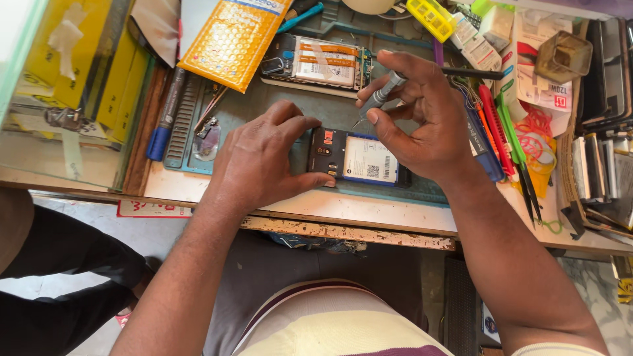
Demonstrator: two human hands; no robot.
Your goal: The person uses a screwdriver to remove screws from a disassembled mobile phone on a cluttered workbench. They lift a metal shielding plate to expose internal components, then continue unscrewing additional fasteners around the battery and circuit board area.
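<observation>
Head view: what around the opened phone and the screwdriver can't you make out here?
- Screwdriver tip: hidden under the right hand, so its contact point is unknown.
- Opened phone: left end covered by the left hand, right end by the right palm.
- Second opened phone: parts too small to identify.

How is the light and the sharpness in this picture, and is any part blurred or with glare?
Head view: even daylight, soft shadows only. The left hand and right hand are sharp, as is the opened phone between them. The screwdriver in the right fingers is slightly soft. The glass panel at far left shows pale reflections. Straight edges bend a little toward the corners, a wide-lens effect.
</observation>
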